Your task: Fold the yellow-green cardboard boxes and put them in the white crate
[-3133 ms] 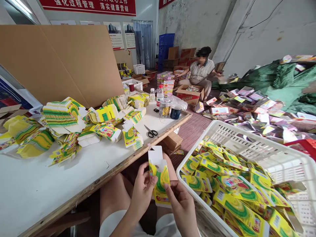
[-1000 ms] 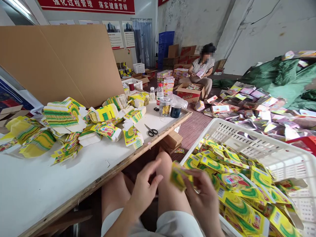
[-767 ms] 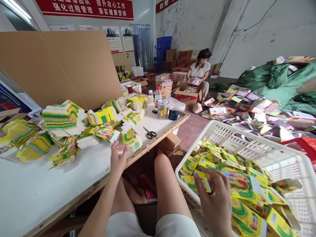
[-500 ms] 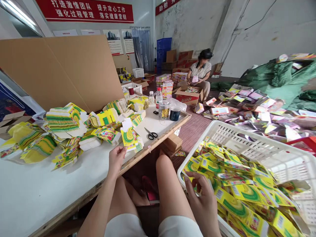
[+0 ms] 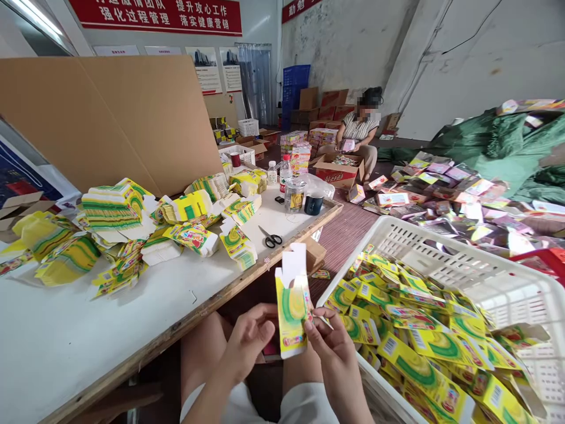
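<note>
Yellow-and-green cardboard carton point(image 5: 291, 318) is upright, its right edge pinched by the right hand point(image 5: 330, 338); I cannot tell whether the curled left hand point(image 5: 249, 338) touches it. Alongside, a white perforated plastic basket point(image 5: 463, 249) holds similar cartons point(image 5: 412, 359). Black-handled scissors point(image 5: 272, 240) lie on the white wood-edged table point(image 5: 110, 341); beyond, 1 person point(image 5: 359, 128) sits.

On the wide red banner point(image 5: 161, 16) the lower line reads 强化过程管理 落实健康营销, and the upper line, partly cut by the edge of the view, ends with 提升攻心工作. On the second red banner point(image 5: 301, 8) one can read 勤勉. The writing on the wall posters point(image 5: 204, 72) and the coloured logo point(image 5: 293, 340) on the held yellow carton point(image 5: 291, 312) are too small for reading
</note>
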Tool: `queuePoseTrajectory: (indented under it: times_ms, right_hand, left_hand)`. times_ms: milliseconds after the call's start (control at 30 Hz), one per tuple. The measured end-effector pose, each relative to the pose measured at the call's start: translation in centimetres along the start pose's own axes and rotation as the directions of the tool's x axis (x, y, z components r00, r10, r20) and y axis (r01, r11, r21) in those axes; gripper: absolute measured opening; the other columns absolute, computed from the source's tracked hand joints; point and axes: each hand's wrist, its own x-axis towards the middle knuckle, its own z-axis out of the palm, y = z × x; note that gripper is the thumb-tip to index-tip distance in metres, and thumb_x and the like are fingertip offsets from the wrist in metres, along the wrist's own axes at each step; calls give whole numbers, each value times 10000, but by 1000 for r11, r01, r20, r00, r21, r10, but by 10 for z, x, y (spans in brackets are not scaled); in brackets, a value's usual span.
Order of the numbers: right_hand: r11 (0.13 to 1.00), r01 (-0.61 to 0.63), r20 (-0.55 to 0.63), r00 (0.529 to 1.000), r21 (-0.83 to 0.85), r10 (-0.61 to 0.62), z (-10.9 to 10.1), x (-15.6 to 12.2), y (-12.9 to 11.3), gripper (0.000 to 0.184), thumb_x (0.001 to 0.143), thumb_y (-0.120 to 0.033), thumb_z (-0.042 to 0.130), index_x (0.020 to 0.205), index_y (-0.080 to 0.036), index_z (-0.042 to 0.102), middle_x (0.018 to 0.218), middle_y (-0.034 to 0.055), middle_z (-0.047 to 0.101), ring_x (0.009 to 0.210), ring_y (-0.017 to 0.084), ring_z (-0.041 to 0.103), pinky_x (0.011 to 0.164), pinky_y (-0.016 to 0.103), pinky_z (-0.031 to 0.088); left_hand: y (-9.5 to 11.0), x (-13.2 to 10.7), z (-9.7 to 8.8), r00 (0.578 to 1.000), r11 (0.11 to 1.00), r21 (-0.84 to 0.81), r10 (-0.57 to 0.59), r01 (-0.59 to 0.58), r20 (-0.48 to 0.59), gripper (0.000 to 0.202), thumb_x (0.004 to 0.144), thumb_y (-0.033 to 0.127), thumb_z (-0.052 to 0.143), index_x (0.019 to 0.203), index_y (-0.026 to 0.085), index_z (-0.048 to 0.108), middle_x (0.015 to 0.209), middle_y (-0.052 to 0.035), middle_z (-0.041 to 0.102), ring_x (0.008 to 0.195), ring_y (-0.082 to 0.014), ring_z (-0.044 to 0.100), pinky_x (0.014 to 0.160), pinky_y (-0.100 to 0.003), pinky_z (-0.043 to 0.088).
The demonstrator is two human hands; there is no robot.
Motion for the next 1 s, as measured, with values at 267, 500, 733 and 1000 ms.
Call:
queuePoseTrajectory:
  times_ms: [267,500,733,1000]
  right_hand:
    - [998,-60,121,991,34,55,7,-13,3,341,801,-530,747,965,-243,661,926,82,768,853,267,725,784,399,579]
    - [995,-5,122,992,-104,18,7,-11,3,367,778,-550,758,851,-197,688,790,75,749,710,241,701,663,354,586]
    - [957,116,32,993,-268,-111,1,-9,12,314,845,-503,704,972,-223,640,779,35,704,607,179,626,585,283,557]
    - [927,198,299,949,-318,-100,-21,1,-8,340,944,-440,585,1220,-250,646,997,78,722,880,228,692,781,318,575]
  left_hand:
    - [-4,11,4,981,898,-429,-14,98,196,592,718,577,788,1158,185,732,1174,-154,737,1101,-355,673,958,-469,509]
    - [-20,15,6,989,946,-314,-113,78,-95,506,767,567,756,1078,170,719,967,-120,787,922,-298,736,824,-411,579]
    - [-12,9,9,976,999,-9,39,-42,-215,623,859,430,706,1381,256,412,1221,-117,711,1099,-259,677,925,-360,539]
    - [1,-4,-6,993,995,21,-99,98,63,468,847,293,725,1261,242,511,1041,-73,718,864,-194,678,747,-275,514]
